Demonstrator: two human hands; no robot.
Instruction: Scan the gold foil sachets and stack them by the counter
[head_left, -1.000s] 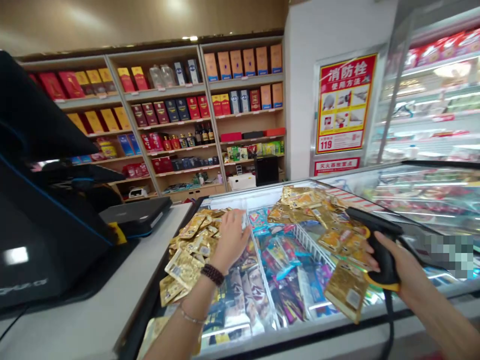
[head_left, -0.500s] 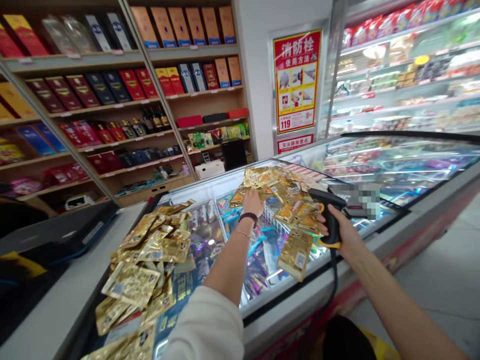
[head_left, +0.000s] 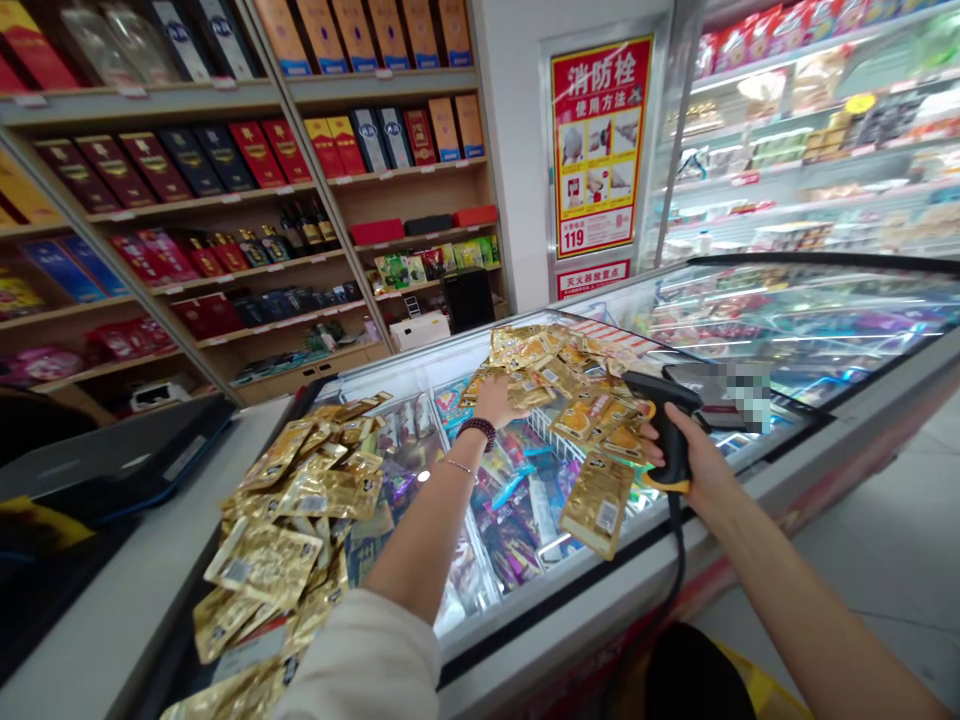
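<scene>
My left hand point(head_left: 498, 402), with a dark beaded bracelet at the wrist, reaches to the near left edge of a heap of gold foil packets point(head_left: 529, 347) on the glass freezer top. Its thumb is apart from the fingers, which lie against the packets and are partly hidden. My right hand point(head_left: 697, 455) grips a black and yellow barcode scanner point(head_left: 670, 440) by its handle, its cable hanging down. Beside the scanner, a single gold packet point(head_left: 600, 503) lies with its barcode label up. A second pile of gold packets point(head_left: 322, 490) spreads at the left.
Frozen goods show through the glass of the chest freezer point(head_left: 525, 610). A dark flat device point(head_left: 97, 450) rests on the counter point(head_left: 142, 560) at left. Behind stand wooden shelves point(head_left: 405, 185) of boxes and bottles, a red fire-hydrant poster point(head_left: 600, 150) and a lit refrigerated shelf point(head_left: 795, 150).
My left hand has shifted slightly left along the edge of the far heap, its thumb now further out. My right hand still holds the scanner. The view has tilted down a little.
</scene>
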